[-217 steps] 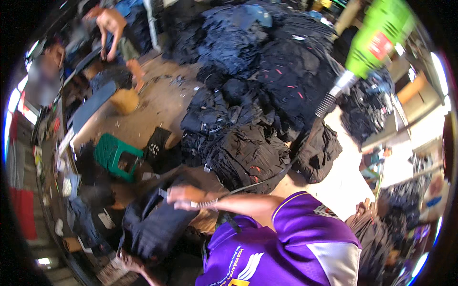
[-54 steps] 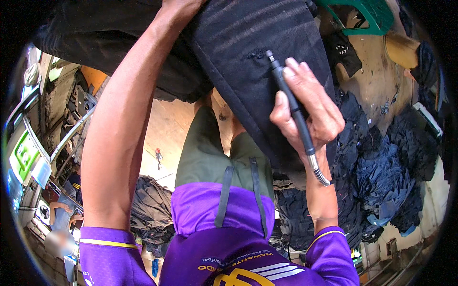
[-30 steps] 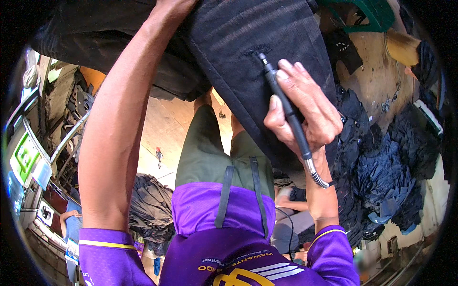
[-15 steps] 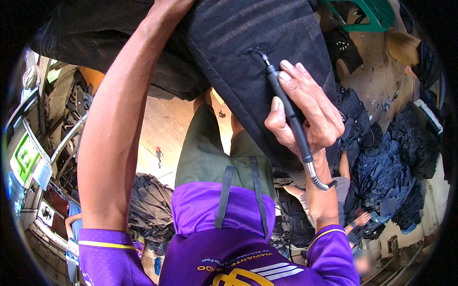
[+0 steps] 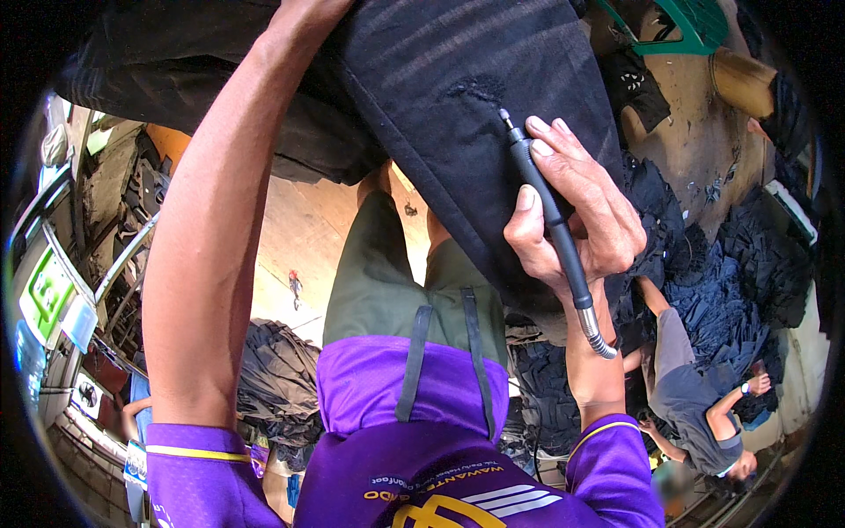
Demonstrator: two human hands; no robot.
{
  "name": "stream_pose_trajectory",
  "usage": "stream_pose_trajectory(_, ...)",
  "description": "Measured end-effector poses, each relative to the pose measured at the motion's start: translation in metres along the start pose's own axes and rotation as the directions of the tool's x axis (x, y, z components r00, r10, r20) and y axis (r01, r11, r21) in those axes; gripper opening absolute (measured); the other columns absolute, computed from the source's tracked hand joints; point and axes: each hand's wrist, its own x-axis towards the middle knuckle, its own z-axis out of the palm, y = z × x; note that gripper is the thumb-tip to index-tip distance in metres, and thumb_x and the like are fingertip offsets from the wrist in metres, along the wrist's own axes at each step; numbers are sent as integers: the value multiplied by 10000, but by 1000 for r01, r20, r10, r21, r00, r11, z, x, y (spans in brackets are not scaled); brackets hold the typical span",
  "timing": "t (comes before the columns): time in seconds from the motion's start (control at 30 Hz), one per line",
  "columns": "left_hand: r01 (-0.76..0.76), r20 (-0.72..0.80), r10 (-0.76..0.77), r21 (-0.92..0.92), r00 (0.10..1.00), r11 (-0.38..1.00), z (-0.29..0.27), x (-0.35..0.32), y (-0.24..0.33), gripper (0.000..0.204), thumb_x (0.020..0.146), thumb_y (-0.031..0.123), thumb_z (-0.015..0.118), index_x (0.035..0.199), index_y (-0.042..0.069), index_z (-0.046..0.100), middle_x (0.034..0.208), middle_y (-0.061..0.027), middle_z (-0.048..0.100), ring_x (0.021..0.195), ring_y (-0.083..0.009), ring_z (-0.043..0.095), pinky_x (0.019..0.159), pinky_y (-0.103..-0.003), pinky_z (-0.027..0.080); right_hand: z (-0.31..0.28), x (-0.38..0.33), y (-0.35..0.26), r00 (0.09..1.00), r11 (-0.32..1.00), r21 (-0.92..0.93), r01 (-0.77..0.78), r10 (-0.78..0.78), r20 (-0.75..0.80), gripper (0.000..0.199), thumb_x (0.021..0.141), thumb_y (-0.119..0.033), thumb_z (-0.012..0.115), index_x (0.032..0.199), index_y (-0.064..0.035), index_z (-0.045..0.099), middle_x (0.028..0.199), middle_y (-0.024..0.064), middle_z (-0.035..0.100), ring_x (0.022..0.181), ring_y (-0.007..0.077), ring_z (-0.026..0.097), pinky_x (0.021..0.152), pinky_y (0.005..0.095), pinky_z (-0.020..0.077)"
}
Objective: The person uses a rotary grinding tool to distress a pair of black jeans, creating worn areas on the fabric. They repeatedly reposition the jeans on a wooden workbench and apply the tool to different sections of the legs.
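Observation:
My right hand point(image 5: 598, 207) is closed around a black pen-shaped rotary tool point(image 5: 556, 229) with a springy metal sleeve at its lower end. Its small metal tip points up and left at a black denim garment point(image 5: 414, 141) spread in front of me. A rough, frayed dark patch point(image 5: 480, 90) shows in the cloth, just above and left of the tip. Whether the tip touches the fabric I cannot tell. My left arm reaches to the garment's upper left; only the base of my left hand point(image 5: 310, 11) shows, its fingers cut off by the top edge.
Heaps of dark blue and black clothes point(image 5: 717, 321) lie on the right, with another dark pile point(image 5: 277, 378) at lower left. A green plastic chair point(image 5: 695, 42) stands at the top right. Another person point(image 5: 700, 418) is at the lower right, beside the heap.
My right hand has drawn the tool a little down and right, so the tip has left the frayed patch. The other person shows more fully at lower right.

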Motion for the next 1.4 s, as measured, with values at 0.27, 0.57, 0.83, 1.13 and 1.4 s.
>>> stream_pose_trajectory(0.27,47,39,-47,-9,998,999,-4,0,5,574,844,452,912,1252,67,791,1232,-259,739,1184,-436,690,1050,-523,520,-3,-7,-4,999,999,-10,-37,37,7,341,777,-8,700,1073,134,793,1056,328,809,1096,426,820,1066,560,619)
stream_pose_trajectory(0.57,-2,38,3,-31,999,1000,-1,0,1,587,836,455,917,1264,76,785,1216,-251,744,1180,-424,693,1051,-513,514,-6,-20,-5,997,998,8,-54,55,-60,323,771,-16,725,1063,103,792,1008,280,813,1051,417,831,1017,552,651)
stream_pose_trajectory(0.83,15,55,-14,-21,998,1000,-3,2,3,579,838,453,919,1234,57,771,1198,-262,744,1178,-445,686,1043,-516,508,10,-5,0,998,1000,-7,24,-24,-52,321,756,-15,800,1068,56,818,1000,213,827,1056,373,836,1013,505,671)
stream_pose_trajectory(1.13,28,25,-27,-25,999,999,-3,-1,4,591,830,458,927,1239,58,779,1225,-259,743,1180,-448,694,1045,-514,521,9,-8,-3,999,1000,3,-5,5,-43,337,729,1,775,1059,47,821,986,208,822,1053,363,837,1020,498,671)
stream_pose_trajectory(1.4,56,43,-55,-41,998,998,-5,3,8,590,818,447,946,1244,72,785,1178,-256,763,1130,-429,728,1008,-498,550,2,-19,-6,998,999,27,-31,33,-55,358,707,14,762,1059,53,813,1012,231,821,1045,370,837,1008,505,675)
